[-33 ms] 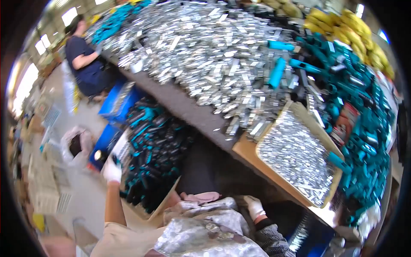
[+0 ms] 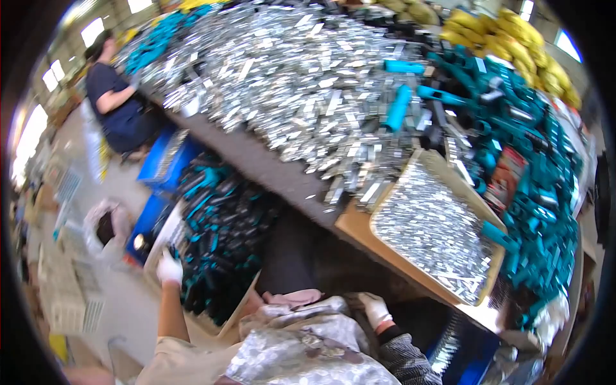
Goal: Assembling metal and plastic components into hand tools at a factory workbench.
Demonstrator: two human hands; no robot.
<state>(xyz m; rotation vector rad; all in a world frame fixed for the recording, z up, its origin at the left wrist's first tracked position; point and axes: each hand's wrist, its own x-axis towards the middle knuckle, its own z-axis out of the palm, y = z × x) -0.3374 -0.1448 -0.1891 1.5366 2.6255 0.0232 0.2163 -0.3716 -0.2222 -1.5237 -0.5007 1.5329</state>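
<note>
My left hand [image 2: 169, 268], in a white glove, is closed on the left rim of a pale box [image 2: 232, 316]. The box is heaped with black and teal handle-like pieces [image 2: 221, 237] and stands on the floor, left of my lap. Blur hides the exact finger positions. My right hand [image 2: 376, 310], also gloved, is beside the patterned apron [image 2: 301, 343] on my lap, under the table edge. Its fingers are extended, and no object shows in them.
Silvery metal pieces [image 2: 276, 83] cover the slanted table [image 2: 250, 144]. A tray [image 2: 367, 226] full of small metal parts sits at its near edge. Teal tubes [image 2: 545, 192] and yellow sacks [image 2: 513, 45] lie right. Blue boxes [image 2: 168, 160] and a seated person [image 2: 112, 96] are left.
The view has shifted, so the table and box appear farther left. My left hand is slightly nearer to me along the box's rim. The right hand has hardly moved.
</note>
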